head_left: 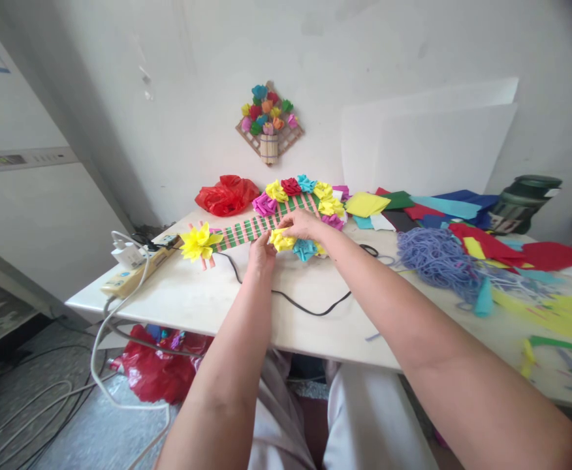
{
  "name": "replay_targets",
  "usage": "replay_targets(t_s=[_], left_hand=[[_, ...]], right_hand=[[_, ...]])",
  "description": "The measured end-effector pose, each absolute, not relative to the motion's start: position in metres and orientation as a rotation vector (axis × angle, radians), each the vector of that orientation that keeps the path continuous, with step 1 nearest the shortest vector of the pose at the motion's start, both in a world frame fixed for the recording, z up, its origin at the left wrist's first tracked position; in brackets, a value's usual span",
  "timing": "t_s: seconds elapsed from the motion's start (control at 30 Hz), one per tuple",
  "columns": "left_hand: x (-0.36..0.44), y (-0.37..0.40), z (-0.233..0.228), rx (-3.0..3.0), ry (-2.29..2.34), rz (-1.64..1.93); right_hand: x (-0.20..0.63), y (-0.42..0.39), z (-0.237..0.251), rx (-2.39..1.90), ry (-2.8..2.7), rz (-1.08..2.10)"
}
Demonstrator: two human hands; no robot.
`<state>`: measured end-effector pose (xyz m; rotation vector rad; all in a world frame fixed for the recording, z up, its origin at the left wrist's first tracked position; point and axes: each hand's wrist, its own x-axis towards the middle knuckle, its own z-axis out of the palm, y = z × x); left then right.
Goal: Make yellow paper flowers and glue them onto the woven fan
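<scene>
Flower frame (270, 222): bench (178, 287), toward back edge | right hand (303, 225): fingers seem to pinch yellow flower (281, 242) at frame's near side | left hand (262, 254): beside it, grip cannot be told | risk: squeezing too hard could flatten it, tugging loosen it

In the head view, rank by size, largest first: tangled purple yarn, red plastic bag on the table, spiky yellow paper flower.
1. Tangled purple yarn
2. Red plastic bag on the table
3. Spiky yellow paper flower
</scene>
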<state>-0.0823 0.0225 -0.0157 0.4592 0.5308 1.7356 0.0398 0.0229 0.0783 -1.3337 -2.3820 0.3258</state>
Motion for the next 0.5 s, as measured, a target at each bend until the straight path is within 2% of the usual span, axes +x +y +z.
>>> replay_targets(t_s=[0.5], left_hand=[[-0.084,0.0284,-0.0234,0.512,0.542,1.753]], right_hand=[[0.0383,0.0184,0.0775,-1.419,-2.439,0.106]])
